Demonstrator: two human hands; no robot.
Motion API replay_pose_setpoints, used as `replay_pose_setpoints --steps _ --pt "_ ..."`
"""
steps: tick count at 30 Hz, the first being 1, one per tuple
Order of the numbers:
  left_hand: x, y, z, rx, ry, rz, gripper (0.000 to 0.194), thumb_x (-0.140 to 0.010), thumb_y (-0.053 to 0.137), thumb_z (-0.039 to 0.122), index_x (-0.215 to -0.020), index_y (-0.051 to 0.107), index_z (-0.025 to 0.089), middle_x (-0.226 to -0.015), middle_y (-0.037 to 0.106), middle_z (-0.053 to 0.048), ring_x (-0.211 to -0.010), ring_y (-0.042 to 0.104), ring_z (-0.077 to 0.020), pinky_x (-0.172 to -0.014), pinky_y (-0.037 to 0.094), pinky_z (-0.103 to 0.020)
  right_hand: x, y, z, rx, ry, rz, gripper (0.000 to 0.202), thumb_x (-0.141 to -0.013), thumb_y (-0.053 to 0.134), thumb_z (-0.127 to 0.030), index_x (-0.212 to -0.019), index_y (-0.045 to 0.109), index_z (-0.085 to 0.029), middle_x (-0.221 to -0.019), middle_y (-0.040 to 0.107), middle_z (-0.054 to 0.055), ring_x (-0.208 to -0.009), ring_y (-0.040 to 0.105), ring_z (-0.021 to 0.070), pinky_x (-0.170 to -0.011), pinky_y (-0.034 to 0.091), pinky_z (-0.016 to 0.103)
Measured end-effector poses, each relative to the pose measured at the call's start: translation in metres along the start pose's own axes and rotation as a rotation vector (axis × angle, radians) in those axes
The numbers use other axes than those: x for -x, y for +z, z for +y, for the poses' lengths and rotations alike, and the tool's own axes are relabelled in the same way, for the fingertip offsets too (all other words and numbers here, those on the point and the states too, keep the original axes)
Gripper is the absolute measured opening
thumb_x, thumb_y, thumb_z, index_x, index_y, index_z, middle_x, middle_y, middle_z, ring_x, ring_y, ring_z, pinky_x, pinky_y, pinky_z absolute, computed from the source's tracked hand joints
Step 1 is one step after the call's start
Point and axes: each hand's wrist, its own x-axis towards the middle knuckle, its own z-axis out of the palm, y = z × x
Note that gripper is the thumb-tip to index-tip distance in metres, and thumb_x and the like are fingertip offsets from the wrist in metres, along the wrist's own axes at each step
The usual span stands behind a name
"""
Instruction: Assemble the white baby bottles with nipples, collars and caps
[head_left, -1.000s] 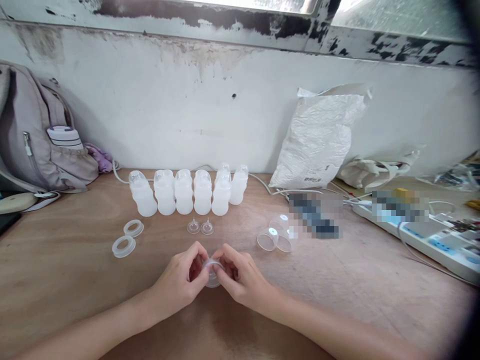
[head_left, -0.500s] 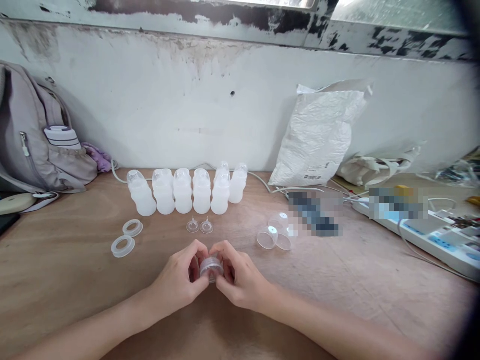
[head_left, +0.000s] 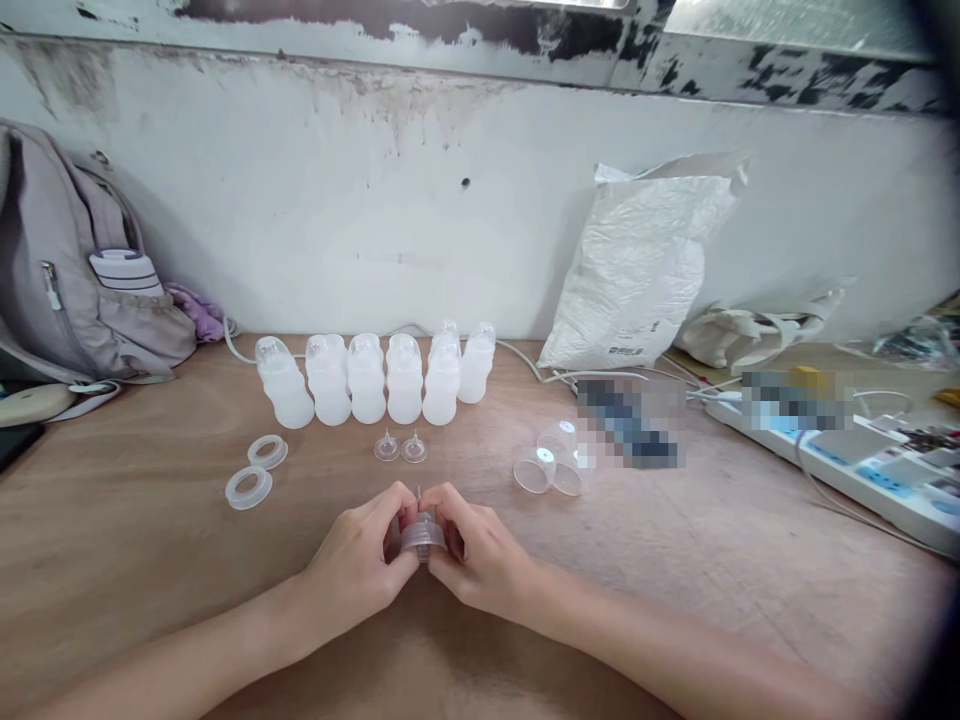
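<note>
My left hand (head_left: 367, 550) and my right hand (head_left: 476, 550) are both closed on a translucent bottle collar ring (head_left: 424, 537), held over the table toward me. A thin clear tip, like that of a bottle teat, pokes up between my fingertips. Fingers hide most of the piece inside the ring. Beyond my hands, two clear teats (head_left: 400, 450) stand on the table. Off to the left lie two similar collar rings (head_left: 249, 488). Three clear dome caps (head_left: 534, 474) sit together on the right.
Several white feeding bottles (head_left: 367, 385) stand in a row near the wall. A grey backpack (head_left: 67, 260) leans at the left. At the right are a white plastic mailing bag (head_left: 630, 265), cables and a power strip (head_left: 847, 475). Two patches there are pixelated.
The collar ring has tilted between my fingers, and a thin tip now shows above it. Both hands stay in nearly the same place.
</note>
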Motion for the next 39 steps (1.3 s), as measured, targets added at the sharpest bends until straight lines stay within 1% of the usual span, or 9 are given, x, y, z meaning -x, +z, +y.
replay_pose_setpoints --steps 3,5,9,14,17,20,25,33,39 --pt "0.000 0.000 0.000 0.024 -0.010 0.007 0.009 -0.070 0.046 0.013 -0.071 0.041 0.020 -0.057 0.044 0.007 -0.050 0.038 -0.0073 -0.049 0.030 -0.019 0.000 -0.001 0.000 -0.024 -0.002 0.007 0.030 -0.064 0.045 -0.006 -0.091 0.041 -0.021 -0.061 0.043 -0.006 -0.049 0.039 0.0070 -0.048 0.031 0.018" --pt "-0.002 -0.001 -0.001 0.078 -0.049 0.013 0.008 -0.071 0.047 0.014 -0.073 0.041 0.020 -0.056 0.043 0.007 -0.049 0.038 -0.0075 -0.048 0.030 -0.019 -0.002 -0.003 -0.002 -0.084 0.022 0.033 0.026 -0.067 0.046 -0.008 -0.090 0.041 -0.020 -0.059 0.041 -0.007 -0.047 0.037 0.0061 -0.046 0.030 0.017" --pt "-0.007 -0.004 -0.004 0.214 -0.131 0.023 0.005 -0.076 0.047 0.021 -0.078 0.043 0.021 -0.059 0.045 0.007 -0.052 0.039 -0.0083 -0.049 0.032 -0.019 -0.005 -0.009 -0.005 -0.254 0.109 0.050 0.015 -0.078 0.048 -0.021 -0.093 0.044 -0.018 -0.057 0.042 -0.006 -0.045 0.037 0.0054 -0.042 0.030 0.017" --pt "-0.011 -0.004 -0.009 0.345 -0.162 0.019 0.010 -0.080 0.045 0.029 -0.079 0.041 0.020 -0.064 0.046 0.006 -0.052 0.040 -0.0078 -0.047 0.031 -0.019 -0.006 -0.013 -0.005 -0.417 0.151 -0.007 0.024 -0.083 0.045 -0.031 -0.101 0.047 -0.016 -0.068 0.051 -0.001 -0.047 0.044 0.0057 -0.042 0.036 0.018" --pt "-0.011 -0.003 -0.009 0.364 -0.145 0.041 0.014 -0.079 0.047 0.031 -0.076 0.040 0.020 -0.063 0.045 0.006 -0.053 0.040 -0.0078 -0.048 0.031 -0.019 -0.006 -0.014 -0.004 -0.493 0.201 -0.026 0.027 -0.084 0.044 -0.035 -0.102 0.050 -0.015 -0.071 0.054 0.001 -0.046 0.047 0.0057 -0.041 0.037 0.018" --pt "-0.010 -0.005 -0.007 0.350 -0.137 0.066 0.017 -0.078 0.049 0.032 -0.072 0.040 0.019 -0.061 0.045 0.006 -0.055 0.040 -0.0081 -0.050 0.032 -0.019 -0.008 -0.014 -0.005 -0.508 0.224 -0.040 0.028 -0.084 0.044 -0.035 -0.102 0.054 -0.016 -0.067 0.054 0.000 -0.046 0.048 0.0057 -0.040 0.037 0.017" --pt "-0.010 -0.007 -0.007 0.332 -0.154 0.052 0.017 -0.078 0.050 0.030 -0.069 0.039 0.019 -0.057 0.042 0.006 -0.053 0.037 -0.0079 -0.049 0.030 -0.019 -0.009 -0.015 -0.007 -0.487 0.220 -0.051 0.028 -0.084 0.045 -0.034 -0.099 0.057 -0.015 -0.065 0.055 0.000 -0.045 0.047 0.0056 -0.042 0.038 0.018" --pt "-0.010 -0.007 -0.005 0.369 -0.159 0.034 0.018 -0.082 0.044 0.036 -0.077 0.041 0.020 -0.062 0.047 0.006 -0.049 0.039 -0.0067 -0.047 0.031 -0.019 -0.008 -0.015 -0.006 -0.521 0.232 -0.022 0.027 -0.083 0.046 -0.034 -0.100 0.054 -0.015 -0.063 0.053 -0.002 -0.045 0.048 0.0059 -0.041 0.037 0.017" --pt "-0.011 -0.007 -0.005 0.271 -0.130 0.057 0.012 -0.081 0.044 0.029 -0.075 0.042 0.019 -0.060 0.046 0.005 -0.053 0.040 -0.0082 -0.050 0.032 -0.019 -0.009 -0.014 -0.004 -0.499 0.250 -0.035 0.027 -0.082 0.046 -0.036 -0.097 0.054 -0.014 -0.063 0.053 -0.001 -0.045 0.047 0.0061 -0.042 0.038 0.018"
